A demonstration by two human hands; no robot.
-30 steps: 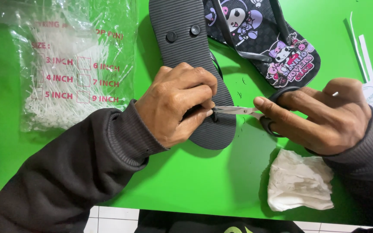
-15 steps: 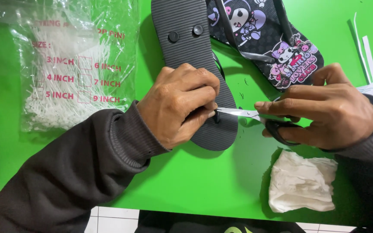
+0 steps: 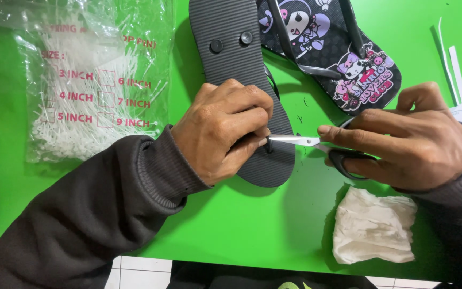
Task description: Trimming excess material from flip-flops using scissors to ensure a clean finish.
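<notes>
The scissors (image 3: 316,145) have edged left; right hand (image 3: 407,142) grips them, left hand (image 3: 225,131) clamps the sandal (image 3: 241,64), trimming unfinished.

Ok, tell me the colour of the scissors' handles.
Black, on the scissors in the right hand; the head view shows it.

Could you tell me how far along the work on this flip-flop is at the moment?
Done, it seems: the grey flip-flop lies sole up, two strap plugs seated in its heel end. In hand: the left hand presses the toe end while the right hand holds the scissors, blades at the toe plug; a few black bits lie on the green table. Whether more trimming is left cannot be told.
</notes>
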